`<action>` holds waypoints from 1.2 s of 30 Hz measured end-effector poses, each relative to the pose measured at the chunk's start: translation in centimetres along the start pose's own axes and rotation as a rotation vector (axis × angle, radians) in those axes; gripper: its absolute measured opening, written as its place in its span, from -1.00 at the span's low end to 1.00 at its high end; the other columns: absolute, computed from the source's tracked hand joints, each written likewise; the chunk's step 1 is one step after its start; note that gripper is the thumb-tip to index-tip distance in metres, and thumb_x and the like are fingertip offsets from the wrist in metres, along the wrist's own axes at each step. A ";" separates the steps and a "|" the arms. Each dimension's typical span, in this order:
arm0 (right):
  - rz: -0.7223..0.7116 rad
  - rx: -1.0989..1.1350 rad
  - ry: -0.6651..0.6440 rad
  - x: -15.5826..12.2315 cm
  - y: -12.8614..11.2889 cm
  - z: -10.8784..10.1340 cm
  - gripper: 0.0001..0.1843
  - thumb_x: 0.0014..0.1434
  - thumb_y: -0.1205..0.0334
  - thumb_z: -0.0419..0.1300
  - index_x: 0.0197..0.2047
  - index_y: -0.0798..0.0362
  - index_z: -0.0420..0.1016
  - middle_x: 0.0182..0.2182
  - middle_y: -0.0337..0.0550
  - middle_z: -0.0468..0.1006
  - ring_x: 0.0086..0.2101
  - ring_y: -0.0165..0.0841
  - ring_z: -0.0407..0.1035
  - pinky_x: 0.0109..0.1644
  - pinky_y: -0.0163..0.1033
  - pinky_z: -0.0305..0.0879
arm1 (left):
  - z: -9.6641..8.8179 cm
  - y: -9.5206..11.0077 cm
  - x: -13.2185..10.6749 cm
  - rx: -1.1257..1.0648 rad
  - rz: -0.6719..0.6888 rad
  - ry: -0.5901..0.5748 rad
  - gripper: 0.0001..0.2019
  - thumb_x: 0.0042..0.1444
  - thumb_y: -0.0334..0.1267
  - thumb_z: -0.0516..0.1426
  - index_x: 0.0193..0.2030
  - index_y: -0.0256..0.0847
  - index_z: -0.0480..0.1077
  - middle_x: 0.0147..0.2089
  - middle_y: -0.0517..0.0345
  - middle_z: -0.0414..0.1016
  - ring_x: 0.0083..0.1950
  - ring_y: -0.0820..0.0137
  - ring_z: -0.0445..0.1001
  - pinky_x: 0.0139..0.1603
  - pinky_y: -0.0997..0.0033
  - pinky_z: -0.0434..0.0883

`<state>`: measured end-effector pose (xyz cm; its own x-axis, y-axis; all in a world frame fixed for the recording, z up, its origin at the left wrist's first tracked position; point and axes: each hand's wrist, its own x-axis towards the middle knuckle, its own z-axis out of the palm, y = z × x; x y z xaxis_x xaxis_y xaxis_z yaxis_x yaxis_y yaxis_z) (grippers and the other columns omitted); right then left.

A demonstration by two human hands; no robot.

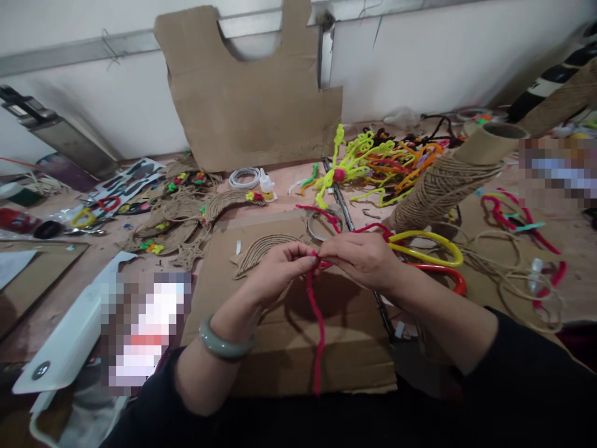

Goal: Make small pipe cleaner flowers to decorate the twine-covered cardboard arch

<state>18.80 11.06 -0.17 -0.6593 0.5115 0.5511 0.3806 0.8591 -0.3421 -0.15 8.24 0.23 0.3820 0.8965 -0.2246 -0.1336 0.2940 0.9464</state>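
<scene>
My left hand (282, 270) and my right hand (361, 258) meet above the cardboard sheet (345, 348), fingertips pinched together on a pinkish-red yarn strand (319, 330). One end of this fuzzy strand hangs down toward me. More of it runs behind my right hand and shows above the fingers. The exact crossing of the yarn is hidden by my fingertips. On the cardboard, just behind my left hand, lies a crescent of coiled twine (265, 252). Beside my right wrist are a yellow loop handle (454, 249) and a red loop handle (457, 283), apparently of scissors.
A twine-wound tube (431, 186) stands at the right. Behind it lies a pile of coloured yarn (410, 162) with a yellow-green flower shape (357, 155). Twine pieces (170, 208) and a white glue gun (79, 330) occupy the left. A large cardboard cutout (252, 106) leans against the wall.
</scene>
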 end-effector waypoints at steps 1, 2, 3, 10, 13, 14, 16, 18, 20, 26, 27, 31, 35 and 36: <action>0.002 -0.009 -0.026 0.0 0.0 -0.1 -0.84 0.19 0.32 0.06 -0.28 0.05 0.48 -0.38 -0.16 0.56 -0.38 -0.44 0.41 -0.27 -0.37 0.28 | -0.1 0.0 0.0 0.014 -0.003 0.001 -0.85 -0.05 -0.25 0.22 -0.43 -0.31 0.40 -0.49 0.16 0.45 -0.44 0.49 0.40 -0.31 0.46 0.29; 0.008 -0.021 -0.049 0.0 0.0 -0.2 -0.83 0.19 0.31 0.06 -0.28 0.04 0.48 -0.38 -0.16 0.56 -0.37 -0.43 0.41 -0.27 -0.36 0.26 | -0.1 0.0 0.0 0.033 -0.003 0.002 -0.86 -0.05 -0.26 0.22 -0.43 -0.31 0.41 -0.49 0.17 0.45 -0.43 0.49 0.40 -0.31 0.46 0.29; 0.017 -0.035 -0.071 0.0 -0.1 -0.4 -0.82 0.20 0.30 0.05 -0.29 0.04 0.48 -0.37 -0.15 0.55 -0.37 -0.42 0.40 -0.28 -0.36 0.25 | -0.1 0.0 -0.1 0.057 -0.001 0.007 -0.87 -0.06 -0.28 0.22 -0.43 -0.30 0.41 -0.48 0.17 0.46 -0.43 0.50 0.40 -0.30 0.45 0.30; 0.160 -0.162 -0.196 0.4 -1.1 -0.6 -0.79 0.20 0.28 0.00 -0.32 0.08 0.45 -0.43 -0.12 0.52 -0.42 -0.37 0.36 -0.42 -0.31 0.09 | 0.6 0.3 -0.4 0.397 0.086 0.128 -0.92 -0.02 -0.32 0.14 -0.45 -0.28 0.41 -0.50 0.15 0.47 -0.48 0.48 0.39 -0.41 0.45 0.32; 0.412 -0.073 -0.268 0.9 -1.7 -0.5 -0.81 0.18 0.24 0.00 -0.33 0.08 0.41 -0.45 -0.12 0.50 -0.43 -0.35 0.36 -0.42 -0.31 0.08 | 0.8 0.1 -0.4 0.670 0.264 0.175 -0.91 -0.01 -0.38 0.09 -0.41 -0.24 0.44 -0.47 0.16 0.51 -0.44 0.45 0.41 -0.34 0.43 0.34; 0.506 0.010 -0.287 1.1 -1.8 -0.4 -0.82 0.17 0.24 -0.01 -0.35 0.08 0.38 -0.48 -0.15 0.48 -0.45 -0.36 0.35 -0.42 -0.31 0.09 | 0.9 -0.1 -0.4 0.774 0.349 0.193 -0.90 -0.01 -0.40 0.09 -0.41 -0.23 0.45 -0.45 0.15 0.52 -0.41 0.43 0.43 -0.29 0.40 0.34; 0.680 0.279 -0.309 1.5 -2.0 -0.2 -0.84 0.15 0.24 -0.02 -0.41 0.08 0.32 -0.58 -0.23 0.40 -0.54 -0.41 0.30 -0.46 -0.33 0.11 | 1.0 -0.4 -0.5 0.937 0.509 0.242 -0.88 -0.01 -0.41 0.10 -0.40 -0.19 0.46 -0.43 0.15 0.54 -0.34 0.39 0.44 -0.17 0.32 0.33; 0.807 0.600 -0.294 1.7 -2.1 -0.1 -0.84 0.14 0.23 -0.03 -0.44 0.07 0.25 -0.65 -0.32 0.29 -0.62 -0.47 0.23 -0.51 -0.36 0.12 | 1.1 -0.5 -0.6 0.978 0.586 0.302 -0.88 -0.01 -0.41 0.10 -0.40 -0.18 0.46 -0.42 0.16 0.54 -0.32 0.38 0.45 -0.11 0.29 0.31; 0.850 0.800 -0.252 1.7 -2.1 0.0 -0.83 0.15 0.21 -0.04 -0.44 0.06 0.22 -0.68 -0.36 0.24 -0.66 -0.49 0.20 -0.54 -0.37 0.14 | 1.2 -0.4 -0.6 0.866 0.523 0.330 -0.90 -0.01 -0.40 0.10 -0.40 -0.19 0.45 -0.44 0.17 0.53 -0.36 0.41 0.45 -0.17 0.33 0.34; 0.491 0.538 -0.033 1.2 -1.3 -0.1 -0.84 0.17 0.25 0.04 -0.25 0.07 0.42 -0.44 -0.22 0.48 -0.42 -0.44 0.36 -0.33 -0.34 0.25 | 1.3 0.8 -0.4 0.162 0.105 0.232 -0.92 -0.08 -0.30 0.18 -0.46 -0.28 0.39 -0.52 0.19 0.49 -0.49 0.50 0.42 -0.40 0.48 0.37; 0.418 0.464 -0.023 1.1 -1.1 -0.1 -0.84 0.16 0.29 0.05 -0.23 0.06 0.44 -0.39 -0.21 0.50 -0.38 -0.44 0.37 -0.30 -0.34 0.26 | 1.2 0.9 -0.3 0.102 0.072 0.219 -0.90 -0.10 -0.30 0.20 -0.46 -0.29 0.39 -0.53 0.19 0.48 -0.49 0.50 0.43 -0.39 0.47 0.38; 0.207 0.212 -0.031 0.8 -0.7 -0.2 -0.82 0.17 0.36 0.04 -0.26 0.02 0.47 -0.38 -0.19 0.52 -0.36 -0.43 0.39 -0.26 -0.35 0.25 | 0.8 0.8 -0.3 0.005 -0.017 0.161 -0.85 -0.14 -0.27 0.24 -0.46 -0.31 0.40 -0.55 0.16 0.48 -0.49 0.49 0.43 -0.40 0.47 0.37; 0.114 0.082 -0.059 0.5 -0.5 -0.3 -0.81 0.19 0.33 0.02 -0.25 0.03 0.46 -0.35 -0.15 0.54 -0.34 -0.41 0.39 -0.23 -0.33 0.25 | 0.6 0.7 -0.2 -0.027 -0.039 0.087 -0.85 -0.12 -0.26 0.24 -0.46 -0.31 0.41 -0.54 0.14 0.48 -0.49 0.50 0.43 -0.39 0.47 0.36; 0.107 0.047 -0.066 0.4 -0.5 -0.3 -0.81 0.19 0.32 0.01 -0.26 0.03 0.46 -0.36 -0.14 0.54 -0.34 -0.40 0.39 -0.24 -0.33 0.24 | 0.6 0.6 -0.2 -0.019 -0.038 0.083 -0.86 -0.11 -0.27 0.23 -0.46 -0.31 0.40 -0.53 0.14 0.49 -0.48 0.50 0.43 -0.38 0.47 0.36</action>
<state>18.53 10.86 0.46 -0.6580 0.5969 0.4591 0.4213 0.7971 -0.4326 0.23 8.10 0.99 0.3101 0.9087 -0.2796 -0.1378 0.3340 0.9325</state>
